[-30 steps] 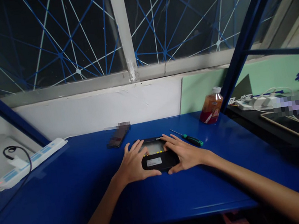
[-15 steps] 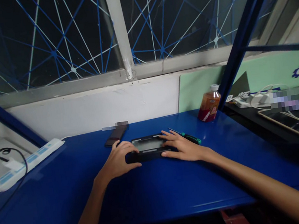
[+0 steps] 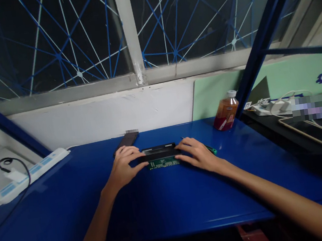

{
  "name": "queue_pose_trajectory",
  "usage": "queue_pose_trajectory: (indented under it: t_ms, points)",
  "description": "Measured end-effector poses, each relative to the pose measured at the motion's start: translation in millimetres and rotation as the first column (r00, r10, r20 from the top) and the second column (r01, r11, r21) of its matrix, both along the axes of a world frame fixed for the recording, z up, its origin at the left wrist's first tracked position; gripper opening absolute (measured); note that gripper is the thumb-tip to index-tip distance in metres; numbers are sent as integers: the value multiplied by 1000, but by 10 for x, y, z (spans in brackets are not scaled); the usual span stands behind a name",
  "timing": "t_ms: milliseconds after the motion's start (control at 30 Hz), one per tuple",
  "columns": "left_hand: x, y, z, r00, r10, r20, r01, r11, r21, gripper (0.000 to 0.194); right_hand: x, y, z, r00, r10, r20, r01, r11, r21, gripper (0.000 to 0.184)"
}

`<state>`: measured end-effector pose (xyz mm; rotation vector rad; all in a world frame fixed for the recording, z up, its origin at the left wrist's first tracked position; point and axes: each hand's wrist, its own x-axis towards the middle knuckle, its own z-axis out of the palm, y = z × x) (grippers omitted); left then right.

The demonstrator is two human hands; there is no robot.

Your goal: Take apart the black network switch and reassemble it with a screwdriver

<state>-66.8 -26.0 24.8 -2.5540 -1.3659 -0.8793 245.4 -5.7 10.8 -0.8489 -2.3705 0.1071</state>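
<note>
A black-framed rectangular device (image 3: 159, 153) stands tilted up over the blue table, and a green circuit board (image 3: 163, 163) shows on the side toward me. My left hand (image 3: 125, 166) pinches its left end, thumb below and fingers above. At the right end, my right hand (image 3: 197, 154) grips it in the same way. Behind my right hand lies a screwdriver with a green handle (image 3: 214, 151), mostly hidden. Just beyond my left hand is a flat dark object (image 3: 131, 137), perhaps a phone, partly covered by my fingers.
A white power strip (image 3: 33, 174) with a plugged-in black cable lies at the left. A drink bottle (image 3: 226, 111) stands at the back right. Farther right, a phone (image 3: 315, 130) and white cables rest on a black surface. Blue posts frame the table (image 3: 173, 206).
The device has been tipped up from lying screen-up, so its green circuit board now faces me. Both hands have turned with it, thumbs moving slightly up.
</note>
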Motion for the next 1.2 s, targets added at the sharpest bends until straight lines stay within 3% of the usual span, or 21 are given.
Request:
queue_pose_trajectory:
  t_ms: [133, 367, 567, 767, 1200]
  points:
    - [32, 10, -2, 1000, 6, -30, -3, 996, 85, 16, -5, -8, -14, 1000, -12, 1, 12, 1000, 28, 39]
    - [82, -9, 8, 994, -37, -102, 48, 994, 99, 17, -19, -9, 10, 998, -41, -42, 42, 999, 21, 35]
    - [138, -52, 15, 986, -99, -135, 101, 995, 8, 19, 36, -49, 145, 997, -72, -17, 65, 966, -249, 32]
    - [260, -113, -23, 969, -163, -187, 138, 981, -138, 25, 149, 0, 137, 993, 76, 93, -30, 906, -422, 33]
    - [281, -71, -123, 970, -139, -198, 98, 974, -203, 23, 108, 36, -19, 969, 127, 213, -56, 949, -309, 32]
